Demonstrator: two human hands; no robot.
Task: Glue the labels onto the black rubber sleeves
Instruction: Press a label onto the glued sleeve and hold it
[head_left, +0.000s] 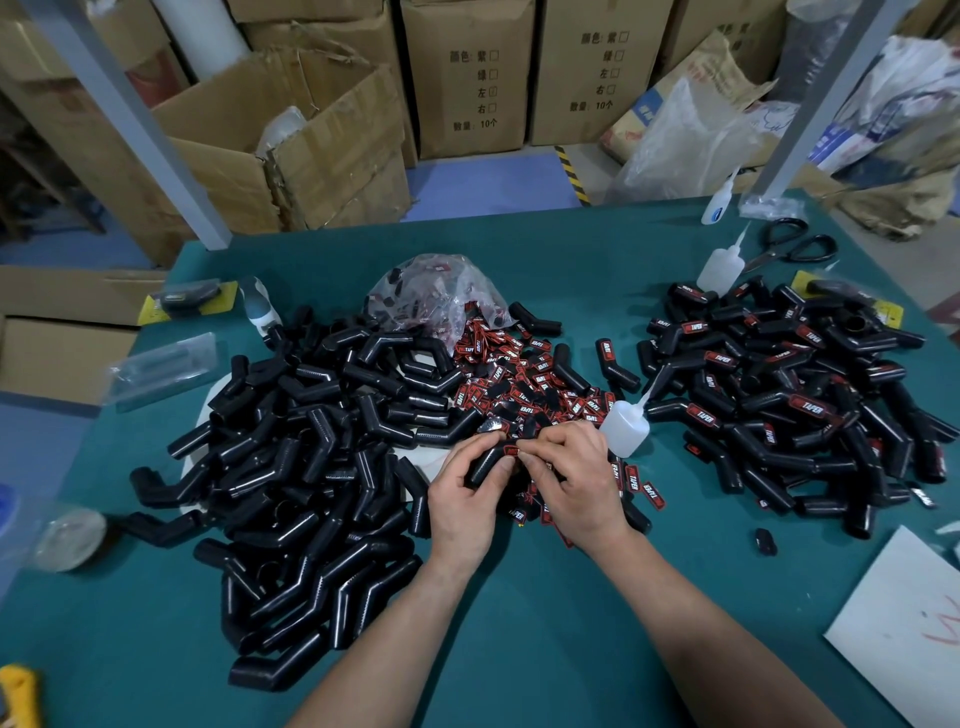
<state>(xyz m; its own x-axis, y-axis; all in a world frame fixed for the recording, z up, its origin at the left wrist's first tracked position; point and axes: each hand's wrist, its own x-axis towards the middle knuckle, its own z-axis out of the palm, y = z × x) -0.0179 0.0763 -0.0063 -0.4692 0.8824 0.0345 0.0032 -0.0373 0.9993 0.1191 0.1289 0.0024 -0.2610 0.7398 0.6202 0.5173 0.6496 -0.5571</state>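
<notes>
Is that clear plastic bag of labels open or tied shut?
Open. The plastic bag lies slumped, and red-and-black labels spill from its mouth into a loose heap.

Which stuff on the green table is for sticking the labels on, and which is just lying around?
For the job: sleeve in the left hand, label pinched by the right hand, glue bottle, heap of red labels, plain sleeves pile, labelled sleeves pile.

Just lying about: scissors, yellow tool, white sheet.

bare black sleeves: heaped left | red-black labels: loose heap, centre | labelled sleeves: piled right | single sleeve: tilted, label at upper end
</notes>
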